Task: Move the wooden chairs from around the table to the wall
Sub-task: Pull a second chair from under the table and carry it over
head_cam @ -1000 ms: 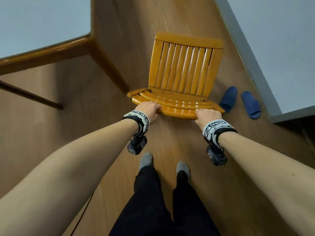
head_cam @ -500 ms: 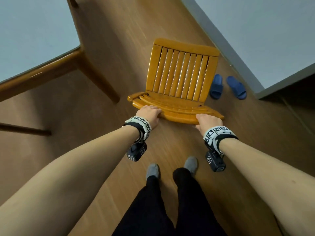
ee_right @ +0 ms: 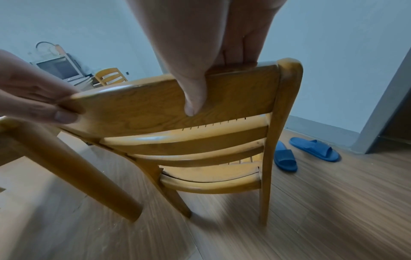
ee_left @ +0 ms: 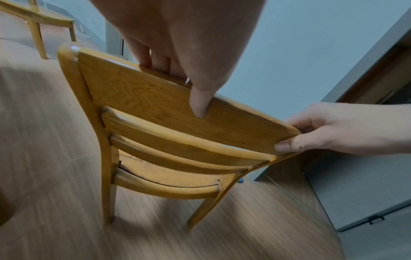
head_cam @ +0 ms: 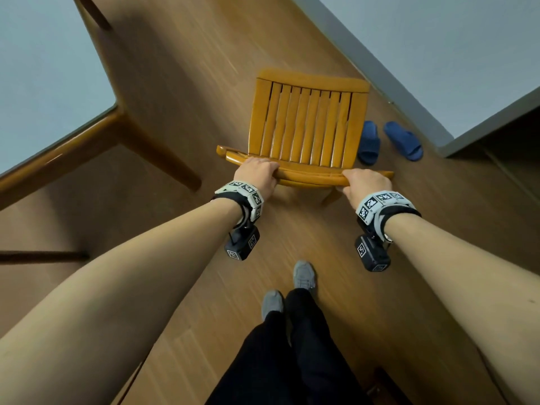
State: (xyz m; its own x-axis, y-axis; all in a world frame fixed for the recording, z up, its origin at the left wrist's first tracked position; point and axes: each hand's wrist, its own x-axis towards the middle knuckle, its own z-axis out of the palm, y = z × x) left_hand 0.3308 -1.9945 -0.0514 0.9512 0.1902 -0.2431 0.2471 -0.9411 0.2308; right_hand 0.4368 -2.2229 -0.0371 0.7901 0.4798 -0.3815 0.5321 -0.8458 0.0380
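A yellow-brown wooden chair [head_cam: 304, 127] with a slatted seat stands on the wood floor in front of me, its back toward me. My left hand [head_cam: 257, 173] grips the left part of the top rail of the chair [ee_left: 155, 105], thumb on the near face, fingers over the far side. My right hand [head_cam: 365, 182] grips the right part of the same rail, seen on the chair [ee_right: 233, 95] in the right wrist view. The table [head_cam: 52, 83] with a pale top and wooden legs stands to the left. The wall [head_cam: 438, 39] with a grey skirting runs beyond the chair at right.
A pair of blue slippers [head_cam: 388, 141] lies on the floor just right of the chair near the wall. A table leg [head_cam: 157, 159] slants down close to the chair's left side. Another wooden chair [ee_right: 110, 75] and an old monitor [ee_right: 60, 67] stand far back. My feet [head_cam: 292, 287] are behind the chair.
The chair has moved away from the table and closer to the wall and the slippers, both hands still gripping its top rail. I have stepped forward with it.
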